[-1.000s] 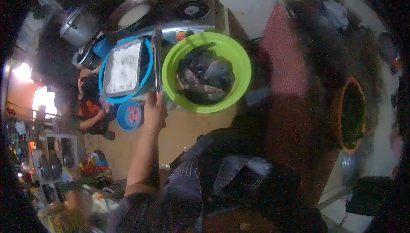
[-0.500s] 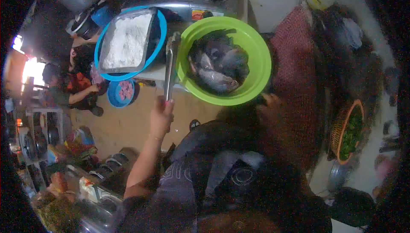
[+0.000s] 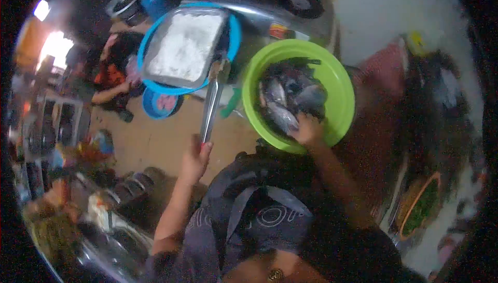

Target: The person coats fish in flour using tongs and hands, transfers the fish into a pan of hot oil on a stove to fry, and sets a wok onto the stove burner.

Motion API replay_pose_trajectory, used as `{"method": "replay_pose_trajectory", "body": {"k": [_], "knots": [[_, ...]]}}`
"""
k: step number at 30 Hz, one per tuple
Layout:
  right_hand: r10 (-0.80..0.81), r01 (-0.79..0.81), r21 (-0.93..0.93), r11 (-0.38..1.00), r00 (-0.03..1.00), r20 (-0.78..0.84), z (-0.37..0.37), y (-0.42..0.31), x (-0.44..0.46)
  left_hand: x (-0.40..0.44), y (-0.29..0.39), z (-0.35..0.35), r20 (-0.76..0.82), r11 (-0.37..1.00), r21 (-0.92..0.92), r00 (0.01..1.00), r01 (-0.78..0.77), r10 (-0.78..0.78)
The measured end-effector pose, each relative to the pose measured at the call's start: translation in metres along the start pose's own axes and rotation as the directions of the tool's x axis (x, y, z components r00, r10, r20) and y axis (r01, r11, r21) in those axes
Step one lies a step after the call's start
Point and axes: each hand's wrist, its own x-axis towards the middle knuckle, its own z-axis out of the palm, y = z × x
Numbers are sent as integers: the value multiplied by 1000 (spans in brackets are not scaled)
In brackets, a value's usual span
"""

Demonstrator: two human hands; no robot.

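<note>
My left hand (image 3: 195, 159) is closed round the handle end of metal tongs (image 3: 211, 107). Their tips, coated with something pale brown, point up beside the tray of white powder (image 3: 185, 44), which rests on a blue basin (image 3: 235, 32). My right hand (image 3: 309, 130) reaches over the near rim into a lime-green basin (image 3: 344, 93) with several dark, silvery fish. Its fingers are curled against the end of one fish (image 3: 281, 117); the fingertips are partly hidden.
A stove (image 3: 301, 5) stands behind the basins. At left, another person (image 3: 111, 91) is beside a small blue bowl (image 3: 161, 104) with pink pieces. A basket of green leaves (image 3: 421, 207) is at right. Pans and other kitchenware fill the lower left.
My right hand has moved from outside the green basin into it, onto a fish. The tongs stay in my left hand. The whole view has shifted and tilted.
</note>
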Motion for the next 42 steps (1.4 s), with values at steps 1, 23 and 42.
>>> {"method": "replay_pose_trajectory", "body": {"k": [1, 23, 42], "knots": [[-86, 86, 186, 979, 996, -7, 14, 10, 4, 1, 1, -1, -28, 999, -13, 998, 52, -52], [-252, 298, 226, 927, 944, -213, 29, -55, 39, 87, -2, -112, -49, 931, -14, 930, -366, 365], [88, -42, 940, 338, 996, 13, -89, -352, 159, 131, -1, -239, -209, 885, -452, 978, -113, 19]]}}
